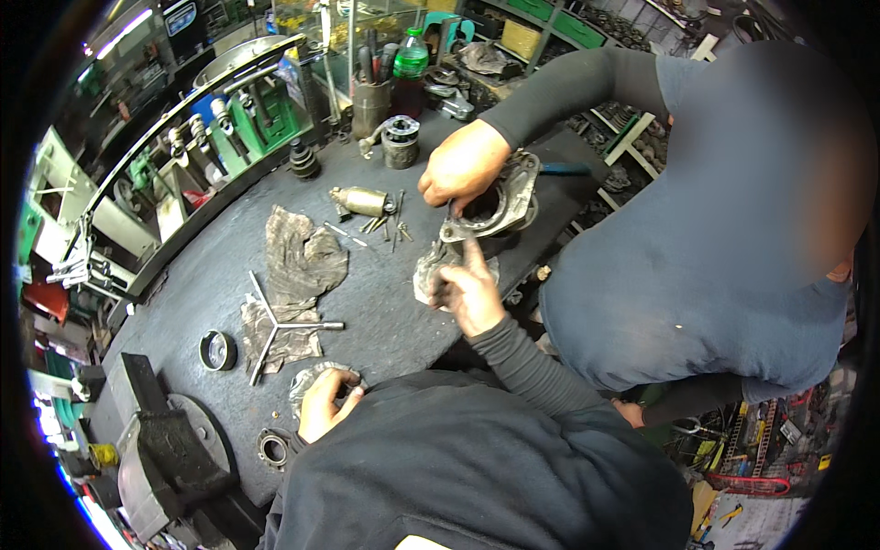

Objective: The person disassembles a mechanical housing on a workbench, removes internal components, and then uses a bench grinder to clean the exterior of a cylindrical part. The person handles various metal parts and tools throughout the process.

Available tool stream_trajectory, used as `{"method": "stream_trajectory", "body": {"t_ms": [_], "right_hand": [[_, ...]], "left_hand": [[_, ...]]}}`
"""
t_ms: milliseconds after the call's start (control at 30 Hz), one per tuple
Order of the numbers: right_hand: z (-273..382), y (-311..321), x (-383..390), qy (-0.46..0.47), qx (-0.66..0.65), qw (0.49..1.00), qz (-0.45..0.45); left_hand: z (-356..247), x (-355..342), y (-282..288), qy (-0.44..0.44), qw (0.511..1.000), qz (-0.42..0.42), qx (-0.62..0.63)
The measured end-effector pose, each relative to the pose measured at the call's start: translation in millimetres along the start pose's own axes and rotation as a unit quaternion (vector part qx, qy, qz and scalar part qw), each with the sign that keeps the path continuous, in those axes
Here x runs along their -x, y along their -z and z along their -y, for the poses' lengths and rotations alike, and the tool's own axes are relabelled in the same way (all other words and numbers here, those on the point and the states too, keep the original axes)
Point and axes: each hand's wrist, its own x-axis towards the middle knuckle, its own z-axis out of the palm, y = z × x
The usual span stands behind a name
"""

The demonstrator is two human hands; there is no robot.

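Note:
My right hand (472, 298) reaches over the bench with its index finger stretched toward the near edge of a flanged metal housing (527, 197). Nothing shows in that hand, and a crumpled grey rag (431, 275) lies beside it. Close to my body, my left hand (325, 403) is curled over another crumpled grey rag (307, 383), which its fingers partly cover. From the right, a co-worker's hand (467, 170) reaches down to the housing's round opening, its fingertips at the rim.
A Y-shaped wrench (275, 325) lies across a dirty cloth (307, 257). Near it sit a metal ring (217, 350), a round flange (273, 447), a brass-coloured cylinder (362, 201) and several bolts (376, 224). A bench vise (174, 458) stands lower left; the co-worker (687, 247) stands right.

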Motion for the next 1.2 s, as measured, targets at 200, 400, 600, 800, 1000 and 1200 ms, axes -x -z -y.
{"method": "stream_trajectory", "body": {"t_ms": [200, 400, 600, 800, 1000, 1200], "right_hand": [[-30, -6, 16, -0.016, 0.266, 0.926, 0.268], [-68, -10, 26, -0.014, 0.476, 0.837, 0.268], [-74, -13, 27, -0.009, 0.471, 0.834, 0.287], [-75, -14, 30, -0.016, 0.467, 0.832, 0.298], [-75, -14, 26, -0.016, 0.467, 0.831, 0.304], [-78, -12, 23, -0.011, 0.462, 0.832, 0.307]], "left_hand": [[-6, -2, -1, 0.014, 1.0, 0.014, 0.008], [-3, -2, -1, 0.012, 1.0, 0.019, 0.005], [-7, 1, 1, 0.023, 0.999, 0.028, 0.004], [-7, -2, 0, 0.007, 0.999, 0.031, 0.004], [-7, -5, 1, 0.01, 1.0, 0.026, 0.007], [-7, -6, 5, 0.01, 1.0, 0.029, 0.005]]}}
